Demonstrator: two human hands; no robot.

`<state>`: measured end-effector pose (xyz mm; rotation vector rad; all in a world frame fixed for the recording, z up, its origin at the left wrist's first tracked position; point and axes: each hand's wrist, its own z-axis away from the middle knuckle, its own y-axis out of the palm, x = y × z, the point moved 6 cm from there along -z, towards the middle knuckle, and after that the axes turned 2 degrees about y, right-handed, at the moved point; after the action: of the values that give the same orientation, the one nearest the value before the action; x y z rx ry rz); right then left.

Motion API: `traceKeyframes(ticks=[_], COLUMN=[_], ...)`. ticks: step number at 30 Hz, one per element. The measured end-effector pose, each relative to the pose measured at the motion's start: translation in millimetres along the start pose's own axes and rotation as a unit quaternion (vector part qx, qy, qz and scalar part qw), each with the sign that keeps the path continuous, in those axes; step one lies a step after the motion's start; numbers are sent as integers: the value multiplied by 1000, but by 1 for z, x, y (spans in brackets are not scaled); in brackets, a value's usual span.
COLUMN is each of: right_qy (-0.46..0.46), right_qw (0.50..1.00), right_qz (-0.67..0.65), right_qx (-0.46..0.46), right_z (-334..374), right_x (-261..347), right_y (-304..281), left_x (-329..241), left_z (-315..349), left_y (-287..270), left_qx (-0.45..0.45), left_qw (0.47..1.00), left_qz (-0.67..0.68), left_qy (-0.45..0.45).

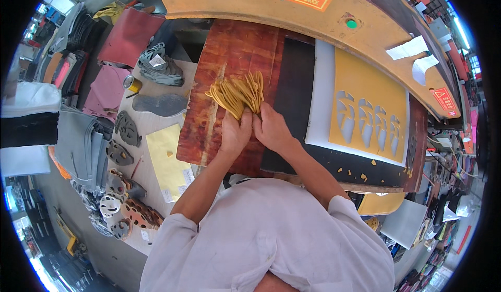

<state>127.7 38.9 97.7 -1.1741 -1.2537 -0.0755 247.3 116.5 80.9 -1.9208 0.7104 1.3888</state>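
Note:
A bunch of yellow die-cut sheet pieces (pixel 237 91), with thin strap-like edges fanned out, is gripped between my two hands above the reddish-brown board (pixel 209 130). My left hand (pixel 237 134) is closed round the lower left side of the bunch. Beside it, my right hand (pixel 272 129) closes on the lower right side; the hands nearly touch. My palms hide the lower ends of the pieces. To the right lies a yellow sheet (pixel 360 75) with several shoe-part-shaped holes cut through it, on top of a white sheet (pixel 319 109).
An orange machine beam (pixel 365 36) spans the far side over the board. Small yellow scraps (pixel 364 177) lie on the black pad (pixel 334 161). On the left table are cut grey parts (pixel 159 68), a can (pixel 132 83), a yellow paper (pixel 168 156) and brown metal-like cutting shapes (pixel 141 213).

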Motion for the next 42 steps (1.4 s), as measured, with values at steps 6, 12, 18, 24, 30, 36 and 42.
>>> traceKeyframes(ticks=[6, 12, 18, 24, 30, 36, 42], right_qy=[7, 44, 60, 134, 224, 233, 214], right_qw=[999, 992, 967, 936, 884, 877, 881], right_qz=[-37, 6, 11, -143, -286, -295, -314], right_qx=[39, 119, 248, 291, 295, 300, 283], right_z=[15, 28, 10, 31, 42, 41, 44], right_x=[10, 4, -13, -53, -76, -66, -65], right_y=[-8, 21, 26, 49, 49, 42, 35], left_x=[-15, -1, 34, 55, 60, 62, 59], left_z=[15, 15, 41, 51, 51, 51, 49], left_y=[3, 9, -7, -6, -15, -14, -16], left_qx=[50, 84, 149, 185, 194, 178, 184], left_qw=[995, 974, 884, 922, 921, 923, 920], left_qz=[78, 112, 124, 67, 116, 128, 102], left_qy=[-36, -179, -426, -332, -317, -316, -331])
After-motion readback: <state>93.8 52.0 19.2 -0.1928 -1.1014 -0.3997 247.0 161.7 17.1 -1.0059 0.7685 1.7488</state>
